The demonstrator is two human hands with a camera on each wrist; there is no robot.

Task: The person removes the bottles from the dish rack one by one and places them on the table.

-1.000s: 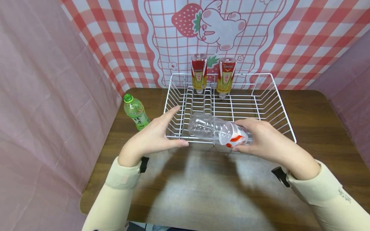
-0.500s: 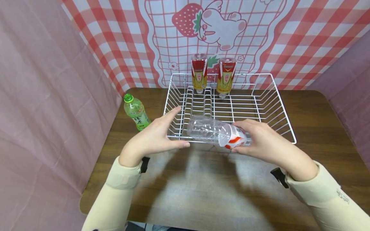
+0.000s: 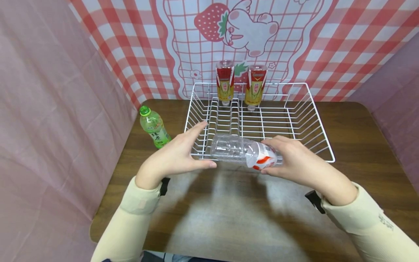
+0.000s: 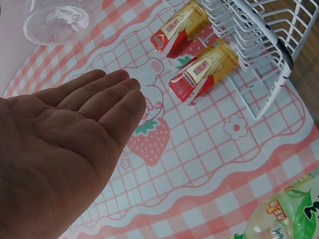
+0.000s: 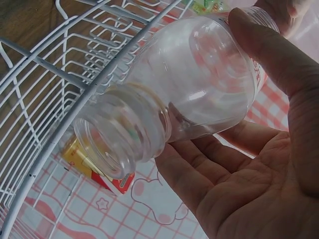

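Observation:
A clear plastic bottle [image 3: 229,148] with a white and orange label lies sideways in the air over the near rim of the white wire rack [image 3: 322,135]. My right hand [image 3: 296,160] grips it at the label end, thumb on one side and fingers on the other. In the right wrist view the bottle [image 5: 199,74] shows an uncapped, threaded mouth beside the rack's rim. My left hand [image 3: 175,154] is spread with thumb and fingers apart near the bottle's base. The left wrist view shows its straight fingers [image 4: 117,109], with the bottle's base [image 4: 57,22] beyond.
Inside the rack, two bottles with red and yellow labels, one left [image 3: 225,82] and one right [image 3: 256,85], stand upside down at the back. A green-capped tea bottle [image 3: 154,127] stands left of the rack on the wooden table [image 3: 226,214]. A checked cloth [image 3: 131,47] hangs behind.
The clear bottle and my right hand have shifted slightly left and towards me, the bottle's base dropping nearer the rack's front rim. My left hand has edged slightly right.

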